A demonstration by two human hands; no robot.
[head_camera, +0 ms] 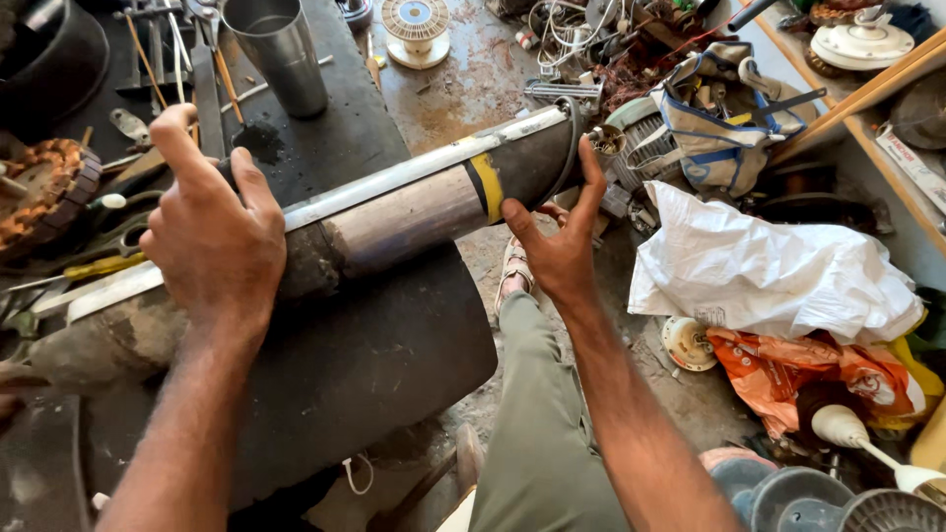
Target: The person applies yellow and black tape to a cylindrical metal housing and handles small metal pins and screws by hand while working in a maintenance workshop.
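A long, dirty metal cylinder [414, 212] lies slanted across a dark rubber mat [374, 365], with a yellow band and black tape near its far end and a flat silver strip along its top. My left hand [212, 236] rests over the cylinder's middle, fingers curled round it. My right hand [557, 241] cups the black taped end from below, fingers spread, thumb toward the yellow band. A black cable [574, 133] loops at that end.
A steel tumbler [281, 54] stands at the back of the mat. A copper-wound stator [44, 192] and hand tools lie at the left. A wire spool [416, 28], blue bag [714, 123], white sack [778, 271] and orange bag [788, 369] crowd the floor right.
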